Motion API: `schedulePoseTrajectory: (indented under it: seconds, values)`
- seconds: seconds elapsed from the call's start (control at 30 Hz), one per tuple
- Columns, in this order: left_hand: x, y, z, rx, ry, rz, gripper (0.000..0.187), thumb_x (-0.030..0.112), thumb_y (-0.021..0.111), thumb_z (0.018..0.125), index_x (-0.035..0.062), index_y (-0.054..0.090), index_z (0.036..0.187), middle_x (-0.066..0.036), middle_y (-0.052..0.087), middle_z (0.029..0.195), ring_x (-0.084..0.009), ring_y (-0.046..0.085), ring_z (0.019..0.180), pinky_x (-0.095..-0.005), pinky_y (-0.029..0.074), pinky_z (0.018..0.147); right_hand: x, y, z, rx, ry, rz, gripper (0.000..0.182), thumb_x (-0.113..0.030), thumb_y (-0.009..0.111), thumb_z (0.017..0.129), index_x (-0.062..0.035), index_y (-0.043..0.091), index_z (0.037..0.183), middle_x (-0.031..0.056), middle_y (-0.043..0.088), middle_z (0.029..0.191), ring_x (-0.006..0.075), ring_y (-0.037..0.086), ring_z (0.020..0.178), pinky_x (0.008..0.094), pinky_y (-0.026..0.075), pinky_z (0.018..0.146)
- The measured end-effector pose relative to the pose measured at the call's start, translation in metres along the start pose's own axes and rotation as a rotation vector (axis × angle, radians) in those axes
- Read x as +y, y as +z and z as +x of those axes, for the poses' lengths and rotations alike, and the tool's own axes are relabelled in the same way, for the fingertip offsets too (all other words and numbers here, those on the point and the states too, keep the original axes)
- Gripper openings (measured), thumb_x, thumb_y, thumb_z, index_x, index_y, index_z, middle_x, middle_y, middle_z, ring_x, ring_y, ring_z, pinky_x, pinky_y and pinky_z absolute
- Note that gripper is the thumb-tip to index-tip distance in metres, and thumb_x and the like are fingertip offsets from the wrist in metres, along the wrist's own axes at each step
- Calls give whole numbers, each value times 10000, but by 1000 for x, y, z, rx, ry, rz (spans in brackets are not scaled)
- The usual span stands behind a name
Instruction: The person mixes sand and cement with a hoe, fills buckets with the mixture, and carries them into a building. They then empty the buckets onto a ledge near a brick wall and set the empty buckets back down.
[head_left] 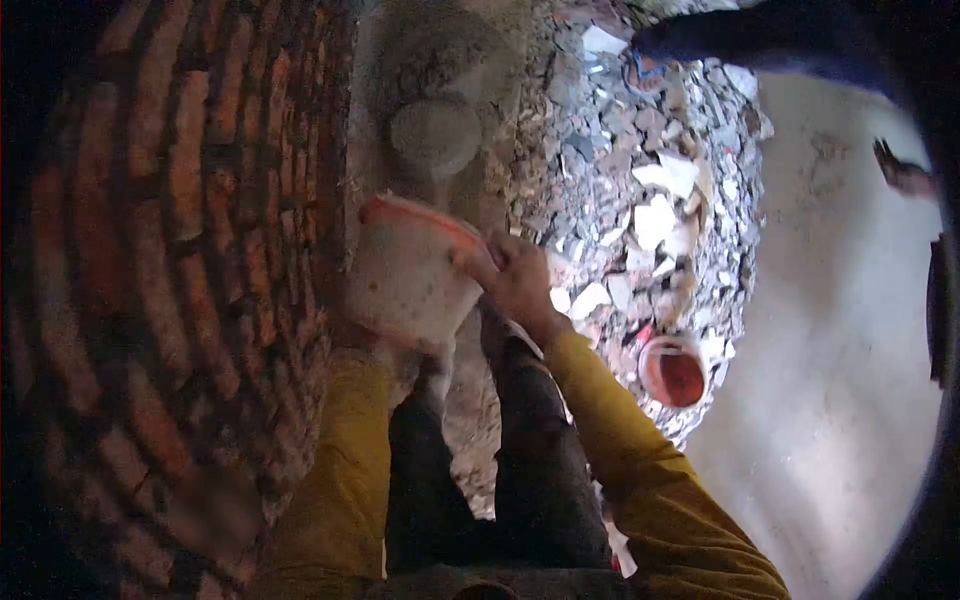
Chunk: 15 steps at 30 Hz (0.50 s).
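A pale, speckled bucket (410,275) with an orange-red rim is tilted in front of my legs, its mouth facing away from me. My right hand (520,285) is closed on its right side by the rim. At the lower left of the bucket, close to the brick wall, my left hand (355,337) holds its bottom end; the fingers are mostly hidden. Beyond the bucket, a round greyish patch (435,138) shows on the dusty floor strip. What is inside the bucket cannot be seen.
A brick wall (190,230) rises close on my left. Broken tile and rubble (640,220) lie along the right, with another bucket (675,372), reddish inside, on them. A person's dark-clothed limb (760,40) and a hand (905,172) show at the right, over a smooth pale floor (820,400).
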<state>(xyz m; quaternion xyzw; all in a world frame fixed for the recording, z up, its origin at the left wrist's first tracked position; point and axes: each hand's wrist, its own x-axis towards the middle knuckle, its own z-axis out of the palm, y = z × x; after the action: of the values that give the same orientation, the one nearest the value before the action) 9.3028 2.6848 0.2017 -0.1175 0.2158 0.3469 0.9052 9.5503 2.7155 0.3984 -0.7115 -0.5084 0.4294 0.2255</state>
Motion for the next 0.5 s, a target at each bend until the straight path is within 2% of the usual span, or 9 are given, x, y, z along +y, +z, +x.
schedulePoseTrajectory:
  seconds: [0.07,0.13,0.2,0.27,0.33,0.37,0.4,0.47,0.5]
  values:
    - [40,-51,14,64,116,-55,460,379,377,976,64,442,1305,-125,505,1260,-252,477,1163,-407,391,988,37,23,68,8,-2,48,428,-430,719,757,-14,644,824,123,607,624,262,586,587,379,447,556]
    - [35,-94,36,157,227,-109,447,354,363,987,59,426,1317,-124,492,1273,-253,463,1178,-404,379,1004,70,43,120,-94,162,148,424,-432,680,795,-12,655,850,136,648,687,257,640,664,386,472,608]
    - [45,-128,25,244,348,-131,434,329,350,998,54,410,1329,-124,479,1286,-254,448,1192,-402,368,1020,74,45,163,-161,206,-29,398,-401,672,815,-6,655,871,120,662,719,239,638,676,374,478,621]
    - [45,-18,29,363,320,-34,428,326,342,1001,58,398,1331,-118,465,1301,-251,447,1192,-398,373,1016,90,51,177,-223,272,-181,373,-369,663,835,-1,656,891,105,675,752,221,637,688,362,483,633]
    - [47,78,35,436,315,76,423,322,335,1005,62,387,1334,-113,451,1315,-247,445,1192,-394,379,1012,103,51,193,-102,304,661,405,-402,706,803,-7,639,865,4,596,708,106,541,622,256,440,550]
    - [45,103,33,424,322,74,441,334,323,1007,58,358,1350,-117,432,1326,-241,439,1197,-389,384,1007,86,40,185,-89,120,531,370,-357,663,853,-2,646,955,4,607,786,95,540,699,246,441,615]
    - [38,121,28,416,324,72,461,345,311,1010,55,328,1367,-122,414,1337,-236,432,1201,-384,390,1002,92,34,187,-94,111,538,370,-357,663,853,-2,646,955,4,607,786,95,540,699,246,441,615]
    - [9,137,12,500,465,1302,545,418,356,979,84,306,1407,-145,405,1379,-306,428,1239,-429,382,997,143,25,178,-168,144,543,289,-278,600,906,-10,635,1008,26,626,871,118,557,773,271,459,697]
    - [-7,165,9,548,405,983,599,446,336,979,71,227,1433,-150,318,1430,-308,343,1296,-433,322,1037,167,13,166,-195,195,675,312,-297,562,924,-16,622,1048,43,633,921,125,578,811,279,479,709]
